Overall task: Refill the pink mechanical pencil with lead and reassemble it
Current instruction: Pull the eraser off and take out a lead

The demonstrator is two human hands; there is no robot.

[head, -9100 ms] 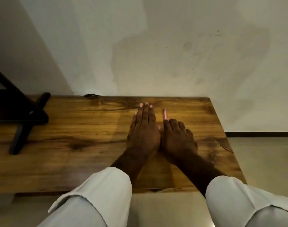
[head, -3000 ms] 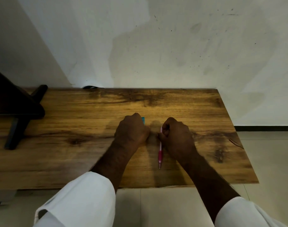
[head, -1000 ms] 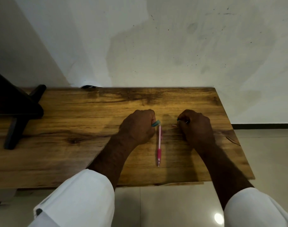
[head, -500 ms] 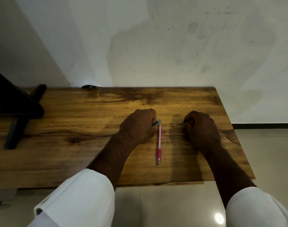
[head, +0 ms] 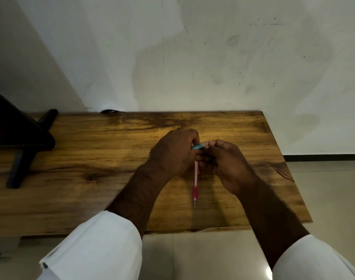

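Observation:
The pink mechanical pencil [head: 195,184] lies on the wooden table [head: 92,158], its tip pointing toward me and its far end hidden under my hands. My left hand [head: 172,156] is closed around a small teal lead case [head: 198,146], held just above the pencil's far end. My right hand [head: 227,164] has its fingers curled, and its fingertips pinch the right end of that case. The two hands touch. No loose lead can be made out.
A dark stand [head: 21,142] with angled legs sits on the table's left end. The stained white wall [head: 192,67] rises right behind the table. Tiled floor [head: 324,188] lies past the table's right and near edges.
My right hand has moved left from its spot on the table and now meets my left hand at the teal case. The pencil has stayed where it was.

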